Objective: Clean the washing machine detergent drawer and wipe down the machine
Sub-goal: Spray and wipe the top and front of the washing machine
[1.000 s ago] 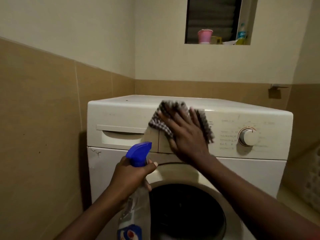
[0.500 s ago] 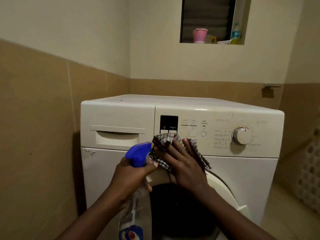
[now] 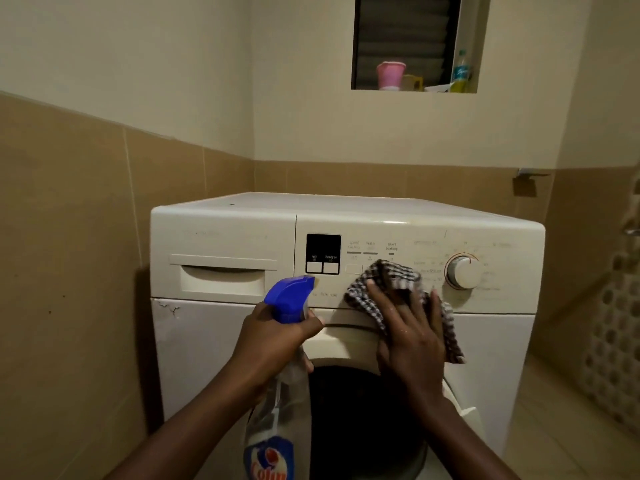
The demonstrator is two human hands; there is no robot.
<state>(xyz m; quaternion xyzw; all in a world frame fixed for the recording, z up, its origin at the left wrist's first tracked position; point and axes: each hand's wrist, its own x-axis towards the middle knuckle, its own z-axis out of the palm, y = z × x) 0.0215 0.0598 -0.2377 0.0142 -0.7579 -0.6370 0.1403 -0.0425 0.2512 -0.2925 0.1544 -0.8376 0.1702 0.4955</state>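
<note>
One washer (image 3: 225, 233), L fingers (image 3: 306, 326) grip spray bottle (image 3: 289, 296), R fingers (image 3: 382, 301) flat on cloth (image 3: 391, 275) nr dial (image 3: 462, 271)

The washing machine (image 3: 242, 358) is off-white, its display panel (image 3: 323, 247) black. Against its front is a dark-and-white checked cloth (image 3: 388, 277); beside that, a spray bottle (image 3: 278, 420) with blue trigger head, clear body and blue-and-red label. Tan wall tiles (image 3: 69, 237) flank the machine; above it, a pink cup (image 3: 390, 75).
</note>
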